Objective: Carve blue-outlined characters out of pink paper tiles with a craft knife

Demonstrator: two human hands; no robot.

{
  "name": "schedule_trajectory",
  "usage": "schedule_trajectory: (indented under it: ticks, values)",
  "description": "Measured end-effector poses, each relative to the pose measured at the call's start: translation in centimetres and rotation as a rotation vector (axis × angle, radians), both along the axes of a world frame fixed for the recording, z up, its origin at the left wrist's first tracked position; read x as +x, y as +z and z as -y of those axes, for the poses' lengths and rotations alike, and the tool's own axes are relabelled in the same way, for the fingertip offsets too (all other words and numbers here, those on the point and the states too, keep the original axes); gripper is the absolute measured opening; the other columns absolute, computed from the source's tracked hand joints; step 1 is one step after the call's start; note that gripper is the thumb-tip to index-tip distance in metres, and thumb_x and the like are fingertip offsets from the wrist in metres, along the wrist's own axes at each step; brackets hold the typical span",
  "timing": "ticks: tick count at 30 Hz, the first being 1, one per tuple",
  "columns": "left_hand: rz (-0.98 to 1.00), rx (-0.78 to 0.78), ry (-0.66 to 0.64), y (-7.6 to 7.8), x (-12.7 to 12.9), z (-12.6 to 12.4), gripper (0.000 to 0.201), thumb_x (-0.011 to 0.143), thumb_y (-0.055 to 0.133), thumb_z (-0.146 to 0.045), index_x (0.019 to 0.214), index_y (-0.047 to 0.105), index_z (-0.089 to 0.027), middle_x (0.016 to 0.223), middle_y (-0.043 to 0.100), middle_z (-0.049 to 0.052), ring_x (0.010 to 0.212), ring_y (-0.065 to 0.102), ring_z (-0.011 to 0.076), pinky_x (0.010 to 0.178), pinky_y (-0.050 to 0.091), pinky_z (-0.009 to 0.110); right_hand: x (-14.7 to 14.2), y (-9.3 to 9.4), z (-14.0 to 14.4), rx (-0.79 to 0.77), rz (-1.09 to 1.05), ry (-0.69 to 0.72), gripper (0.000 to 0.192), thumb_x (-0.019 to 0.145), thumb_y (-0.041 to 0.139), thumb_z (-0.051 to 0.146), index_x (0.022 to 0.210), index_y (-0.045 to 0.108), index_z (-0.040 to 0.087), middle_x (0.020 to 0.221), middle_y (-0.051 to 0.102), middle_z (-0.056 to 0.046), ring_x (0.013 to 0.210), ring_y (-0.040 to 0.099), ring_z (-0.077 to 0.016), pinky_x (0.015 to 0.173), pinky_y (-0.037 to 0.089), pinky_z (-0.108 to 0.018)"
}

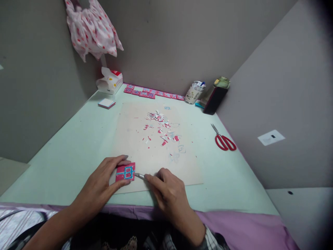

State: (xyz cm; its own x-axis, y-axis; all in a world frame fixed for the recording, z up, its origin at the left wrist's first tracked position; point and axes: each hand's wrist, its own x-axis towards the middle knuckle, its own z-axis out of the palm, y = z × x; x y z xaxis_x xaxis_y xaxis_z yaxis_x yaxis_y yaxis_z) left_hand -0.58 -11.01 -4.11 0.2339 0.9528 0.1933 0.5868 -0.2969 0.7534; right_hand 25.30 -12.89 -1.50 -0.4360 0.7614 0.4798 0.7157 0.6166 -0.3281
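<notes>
The red square card with blue lines (126, 172) is made of paper, lightly glossy. In the slim craft knife (139, 176), silvery metal is seen. The red-handled scissors (220, 135) are made of metal and smooth plastic. The pale green counter (78, 156) is finished smooth and matt. Soft cloth is seen in the pink spotted hanging (93, 33).

Red square card (125, 172), flat near the front edge of a pale board (140, 156), blue character with whitish edging on its upper face, slim metallic knife (140, 176), handle largely hidden, blade pointing leftward, tip at the card's right-hand edge.
</notes>
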Motion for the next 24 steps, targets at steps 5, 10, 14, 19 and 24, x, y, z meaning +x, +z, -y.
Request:
schedule_trajectory:
  ticks: [5,10,14,19,24]
  values:
    - [-0.003,-0.039,-0.006,-0.02,-0.18,-0.11,0.052,0.101,0.065,-0.053,0.147,0.049,-0.033,0.136,0.068,0.007,0.127,0.063,0.0308,0.109,0.051,0.051,0.18,-0.07,-0.03,-0.003,0.032,0.016,0.028,0.107,0.048,0.014,0.121,0.071,0.020,0.079,0.060,-0.004,0.069,0.056,-0.0180,0.059,0.037,-0.028]
    - [0.003,-0.021,0.002,-0.24,-0.24,-0.05,0.051,0.100,0.065,-0.055,0.144,0.052,-0.034,0.135,0.069,0.006,0.125,0.065,0.0307,0.107,0.052,0.051,0.12,-0.32,-0.05,0.019,0.035,0.010,0.028,0.105,0.049,0.012,0.122,0.070,0.019,0.081,0.061,-0.005,0.069,0.055,-0.0182,0.059,0.038,-0.028]
    - [0.009,-0.015,0.016,-0.20,-0.18,-0.02,0.051,0.098,0.066,-0.057,0.142,0.055,-0.032,0.135,0.068,0.008,0.124,0.065,0.0324,0.107,0.052,0.053,0.01,-0.37,0.06,0.039,0.062,-0.009,0.030,0.104,0.050,0.011,0.124,0.070,0.020,0.081,0.061,-0.005,0.069,0.054,-0.0182,0.059,0.039,-0.028]
    - [0.010,-0.015,0.008,-0.29,-0.17,-0.10,0.051,0.100,0.064,-0.056,0.144,0.053,-0.033,0.135,0.068,0.008,0.124,0.065,0.0317,0.106,0.052,0.053,0.17,-0.49,0.13,0.030,0.046,-0.002,0.033,0.103,0.048,0.010,0.125,0.071,0.019,0.081,0.060,-0.005,0.069,0.055,-0.0184,0.059,0.040,-0.028]
    - [0.012,-0.001,0.006,-0.43,-0.29,-0.08,0.050,0.100,0.064,-0.057,0.142,0.054,-0.032,0.135,0.068,0.008,0.124,0.065,0.0319,0.106,0.052,0.053,0.20,-0.58,0.21,-0.056,-0.063,-0.004,0.030,0.107,0.049,0.016,0.125,0.073,0.021,0.082,0.060,-0.004,0.071,0.057,-0.0175,0.060,0.042,-0.028]
